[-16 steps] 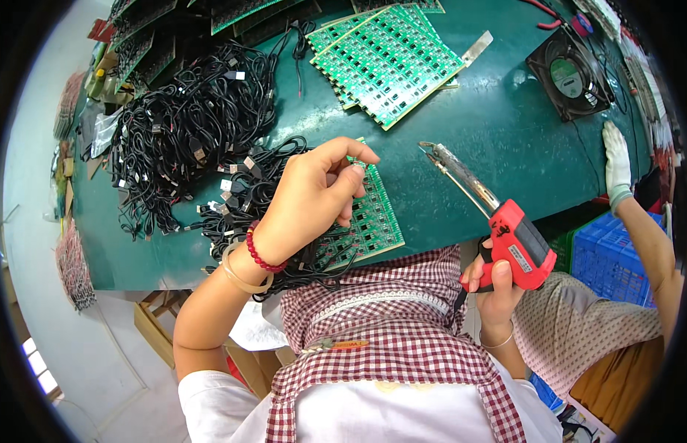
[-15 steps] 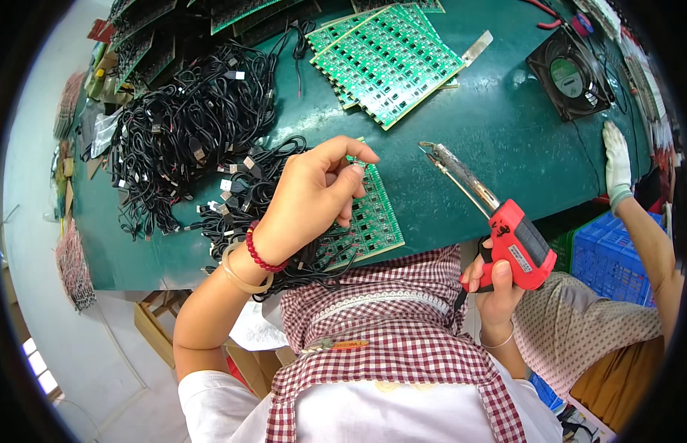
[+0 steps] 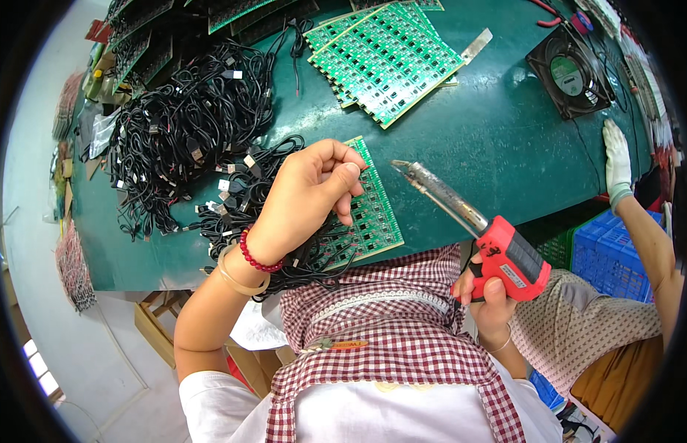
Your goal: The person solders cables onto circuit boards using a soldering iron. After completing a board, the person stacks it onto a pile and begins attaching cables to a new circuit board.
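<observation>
The soldering gun (image 3: 512, 260) looks plastic with a metal barrel (image 3: 448, 195), the tabletop (image 3: 491, 148) glossy.

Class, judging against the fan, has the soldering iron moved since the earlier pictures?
Yes: the iron, in the right hand, has shifted left and toward the wearer, farther from the fan.

Near circuit board (image 3: 378, 221): left part hidden by left grip (image 3: 310, 188) and black cables (image 3: 303, 275).
Left grip contents: too small to tell.
Far-left boards (image 3: 236, 15): cut off at far edge.
</observation>
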